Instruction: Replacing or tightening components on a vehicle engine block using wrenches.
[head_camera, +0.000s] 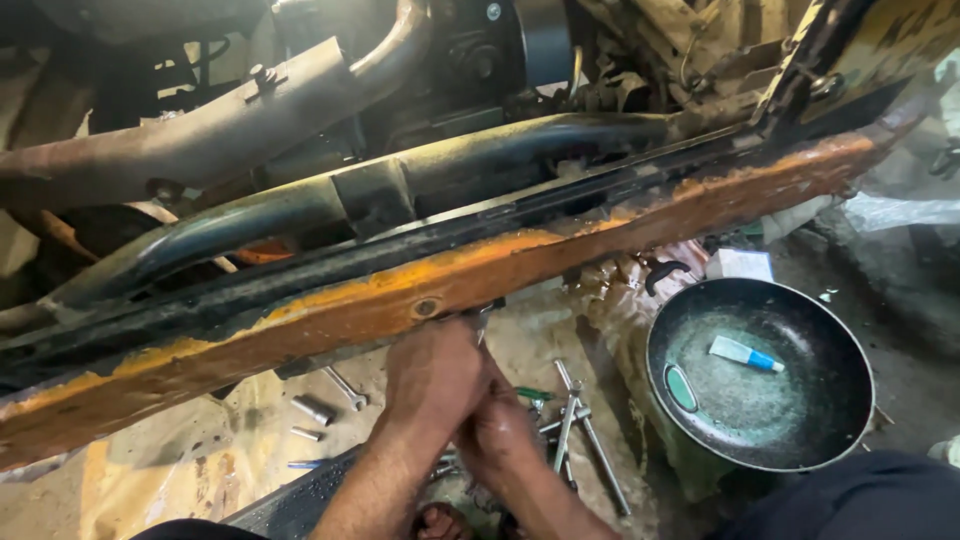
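head view: both hands (465, 405) under rusty orange frame rail (560, 245), beside dark pan (840, 345)

Lit softly and unevenly, brightest along the orange beam (560, 250) and on the pale floor (200, 450) below. Deep shadow up top among the pipes (200, 130), detail lost in the blacks there. Dull sheen on the pan (850, 340) rim, mild glare on plastic sheet (900, 210) at right. Hands (460, 400) slightly soft, smeared by motion. Wide-angle bend at the edges. Corners dim.
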